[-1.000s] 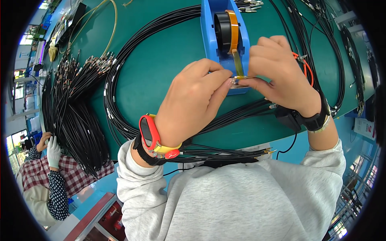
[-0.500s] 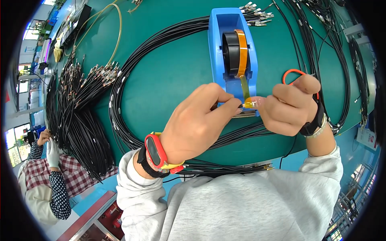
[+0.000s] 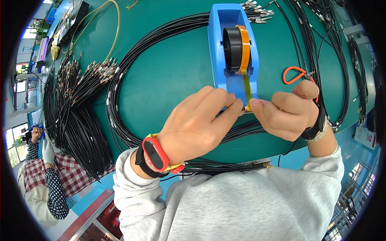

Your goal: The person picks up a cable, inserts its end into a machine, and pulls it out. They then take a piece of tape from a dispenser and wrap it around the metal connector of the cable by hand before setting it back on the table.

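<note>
My left hand is closed in a pinch at the front of a blue tape dispenser. The cable end it held a moment ago is now mostly hidden by its fingers. Across from it, my right hand pinches the loose end of an amber tape strip by the dispenser's cutting edge. The strip runs down from a tape roll on a black core. Both sets of fingertips nearly meet, so the exact contact is hard to see.
Black cables loop around the dispenser on the green table. Orange-handled scissors lie beyond my right hand. A thick bundle of cables with metal connectors hangs at the left, near another person's gloved hand.
The taped connector that showed between my hands is now covered by fingers. My right hand has moved slightly left and down, close to my left. The scissors show more.
</note>
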### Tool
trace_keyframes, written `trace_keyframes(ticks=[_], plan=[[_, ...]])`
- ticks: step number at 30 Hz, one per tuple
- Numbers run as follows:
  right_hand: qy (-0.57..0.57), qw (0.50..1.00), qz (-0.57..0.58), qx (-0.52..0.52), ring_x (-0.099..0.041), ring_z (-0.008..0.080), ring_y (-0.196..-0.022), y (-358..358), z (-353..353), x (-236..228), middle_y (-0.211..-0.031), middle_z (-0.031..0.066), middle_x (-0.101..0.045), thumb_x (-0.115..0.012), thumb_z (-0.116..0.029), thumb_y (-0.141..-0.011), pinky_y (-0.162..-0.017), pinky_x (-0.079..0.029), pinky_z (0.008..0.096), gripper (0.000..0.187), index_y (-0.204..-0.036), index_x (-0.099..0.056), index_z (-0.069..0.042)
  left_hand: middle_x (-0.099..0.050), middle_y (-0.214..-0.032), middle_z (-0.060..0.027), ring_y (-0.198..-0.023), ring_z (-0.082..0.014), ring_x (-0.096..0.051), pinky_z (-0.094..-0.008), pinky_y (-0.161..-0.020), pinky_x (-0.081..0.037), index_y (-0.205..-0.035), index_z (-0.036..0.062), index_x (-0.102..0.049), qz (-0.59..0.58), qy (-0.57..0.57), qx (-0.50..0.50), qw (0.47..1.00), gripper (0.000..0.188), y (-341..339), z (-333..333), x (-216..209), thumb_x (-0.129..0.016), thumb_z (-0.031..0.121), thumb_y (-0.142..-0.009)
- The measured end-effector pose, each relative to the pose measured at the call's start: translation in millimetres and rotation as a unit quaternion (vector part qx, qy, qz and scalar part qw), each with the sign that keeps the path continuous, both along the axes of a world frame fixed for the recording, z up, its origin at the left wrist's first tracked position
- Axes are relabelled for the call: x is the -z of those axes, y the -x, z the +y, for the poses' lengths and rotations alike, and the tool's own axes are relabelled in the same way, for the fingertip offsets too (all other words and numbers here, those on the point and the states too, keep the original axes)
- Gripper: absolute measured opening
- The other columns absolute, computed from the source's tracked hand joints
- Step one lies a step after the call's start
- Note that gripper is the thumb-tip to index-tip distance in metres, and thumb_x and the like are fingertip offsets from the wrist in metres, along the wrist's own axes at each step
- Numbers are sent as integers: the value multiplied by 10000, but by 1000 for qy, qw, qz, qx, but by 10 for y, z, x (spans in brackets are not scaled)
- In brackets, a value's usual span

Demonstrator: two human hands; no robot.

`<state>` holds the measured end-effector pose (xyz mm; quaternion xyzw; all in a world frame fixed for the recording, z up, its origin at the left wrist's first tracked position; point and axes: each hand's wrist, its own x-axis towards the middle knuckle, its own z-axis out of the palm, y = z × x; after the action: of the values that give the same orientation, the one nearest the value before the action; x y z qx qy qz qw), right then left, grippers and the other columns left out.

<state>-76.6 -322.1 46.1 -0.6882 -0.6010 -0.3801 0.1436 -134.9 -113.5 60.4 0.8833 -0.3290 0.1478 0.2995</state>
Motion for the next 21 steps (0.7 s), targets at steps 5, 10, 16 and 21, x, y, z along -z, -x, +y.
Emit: trace_keyframes(ticks=[5,10,16,21], plan=[[45,997,18,-56,-456,87,-621,43,-20,60,-707,-93,-501,-682,-87,-523,-616,-223,322,176,-693,-643,-111,-542,-934,-97,-602,-156,-532,-270,-506,-451,-1018,9,-631,86,26,-19,996,409,73,20,-77,-733,-15,-623],[51,997,9,-60,-437,88,-604,51,8,210,-688,-78,-465,-681,-52,-544,-602,-211,319,147,-658,-602,-102,-460,-1123,-87,-565,-140,-478,-274,-506,-443,-1131,80,-587,137,-24,4,990,528,-36,61,14,-738,24,-629],[79,995,-8,-60,-427,90,-590,59,6,212,-666,-57,-431,-676,-38,-545,-583,-197,325,154,-641,-572,-98,-441,-1152,-76,-557,-143,-457,-283,-502,-439,-1150,126,-583,79,-87,6,993,539,-48,110,141,-736,51,-639],[94,994,-15,-51,-424,88,-583,78,37,223,-657,-44,-421,-673,-44,-564,-576,-191,320,146,-635,-560,-102,-443,-1134,-75,-559,-141,-459,-280,-506,-442,-1150,131,-584,64,-93,9,994,548,-51,137,164,-737,44,-632]])
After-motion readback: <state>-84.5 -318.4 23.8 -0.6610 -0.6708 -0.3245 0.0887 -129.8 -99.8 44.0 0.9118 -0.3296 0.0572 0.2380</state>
